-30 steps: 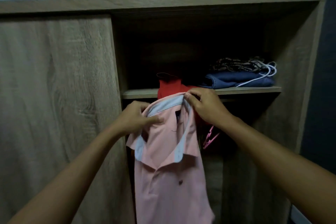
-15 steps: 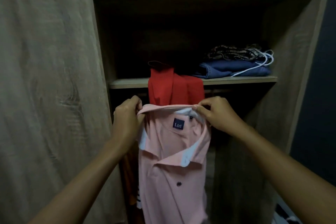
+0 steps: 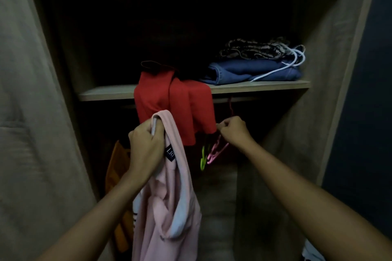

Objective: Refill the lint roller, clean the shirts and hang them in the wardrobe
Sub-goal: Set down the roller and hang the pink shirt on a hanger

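Note:
A pink polo shirt (image 3: 169, 207) with a pale blue collar lining hangs limp from my left hand (image 3: 146, 146), which grips it at the collar in front of the open wardrobe (image 3: 314, 112). My right hand (image 3: 232, 131) is shut on the top of a pink hanger (image 3: 218, 150) that hangs under the shelf, just right of a red garment (image 3: 176, 104). A green hanger (image 3: 203, 158) hangs beside the pink one. The hanging rail is lost in the dark.
The red garment drapes over the front edge of the wooden shelf (image 3: 258, 88). Folded blue jeans (image 3: 254, 71) and a patterned cloth with white cords lie on the shelf at right. An orange garment (image 3: 118, 167) hangs low at left. The sliding door (image 3: 31, 112) fills the left.
My right hand let go of the shirt collar and moved right to the pink hanger. The left hand now holds the shirt alone, bunched. The view moved closer into the wardrobe.

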Tool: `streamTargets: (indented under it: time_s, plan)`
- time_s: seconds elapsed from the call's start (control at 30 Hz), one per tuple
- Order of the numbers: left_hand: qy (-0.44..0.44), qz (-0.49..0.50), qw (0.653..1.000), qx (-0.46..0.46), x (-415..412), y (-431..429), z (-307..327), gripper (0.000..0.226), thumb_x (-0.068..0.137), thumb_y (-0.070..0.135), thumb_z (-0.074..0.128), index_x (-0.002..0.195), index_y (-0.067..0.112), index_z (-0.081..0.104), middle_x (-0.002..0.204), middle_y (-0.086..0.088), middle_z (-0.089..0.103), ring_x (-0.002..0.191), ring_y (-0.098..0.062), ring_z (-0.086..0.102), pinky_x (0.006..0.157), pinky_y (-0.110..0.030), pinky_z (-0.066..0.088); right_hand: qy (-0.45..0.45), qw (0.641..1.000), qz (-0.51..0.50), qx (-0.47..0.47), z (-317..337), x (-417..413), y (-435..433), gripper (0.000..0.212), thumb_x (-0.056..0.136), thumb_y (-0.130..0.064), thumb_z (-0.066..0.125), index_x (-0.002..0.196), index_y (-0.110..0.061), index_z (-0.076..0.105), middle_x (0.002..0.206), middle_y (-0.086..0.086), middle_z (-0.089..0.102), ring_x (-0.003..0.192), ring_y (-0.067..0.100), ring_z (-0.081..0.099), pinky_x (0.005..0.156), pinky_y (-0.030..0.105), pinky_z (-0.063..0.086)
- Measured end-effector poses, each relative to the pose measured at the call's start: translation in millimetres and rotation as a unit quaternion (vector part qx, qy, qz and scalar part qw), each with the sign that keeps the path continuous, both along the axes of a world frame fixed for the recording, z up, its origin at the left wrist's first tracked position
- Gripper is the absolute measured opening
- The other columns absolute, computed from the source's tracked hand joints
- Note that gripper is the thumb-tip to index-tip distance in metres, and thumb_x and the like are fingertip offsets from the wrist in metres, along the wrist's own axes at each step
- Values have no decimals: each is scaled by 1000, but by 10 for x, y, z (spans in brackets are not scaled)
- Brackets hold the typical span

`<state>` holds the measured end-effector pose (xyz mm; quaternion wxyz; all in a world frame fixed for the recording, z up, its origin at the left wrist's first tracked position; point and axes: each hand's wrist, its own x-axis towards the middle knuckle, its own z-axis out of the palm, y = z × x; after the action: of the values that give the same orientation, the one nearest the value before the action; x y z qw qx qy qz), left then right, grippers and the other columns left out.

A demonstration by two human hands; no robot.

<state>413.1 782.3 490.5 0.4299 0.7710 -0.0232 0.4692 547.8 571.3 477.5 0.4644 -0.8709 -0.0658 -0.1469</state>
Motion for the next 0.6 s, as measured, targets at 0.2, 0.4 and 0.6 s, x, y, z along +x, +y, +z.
streamTargets:
  time_s: [0.2, 0.4, 0.6]
  plan:
    - [-5, -10, 997, 78, 130, -68, 72, 51, 94, 16, 61, 54, 20, 30, 49, 7, 26, 46, -4, 28, 48, -27, 24, 61, 997, -2, -42, -31, 351, 183, 44, 93, -32, 64, 109, 9, 68, 112, 25, 69, 107, 35, 66, 76, 31, 47]
    - [10, 23, 994, 103, 269, -39, 48, 50, 92, 18, 65, 53, 12, 34, 46, 4, 28, 45, -2, 30, 48, -29, 26, 132, 987, 75, -52, -264, 628, 313, 33, 102, -8, 43, 123, 9, 63, 131, 24, 62, 120, 35, 59, 93, 31, 42]
    - [21, 40, 994, 102, 306, -44, 63, 49, 93, 22, 64, 55, 6, 38, 50, 5, 28, 48, -2, 28, 49, -35, 28, 120, 990, 76, 9, -64, 562, 292, 37, 104, -16, 42, 123, 8, 63, 128, 25, 62, 111, 27, 60, 79, 30, 37]
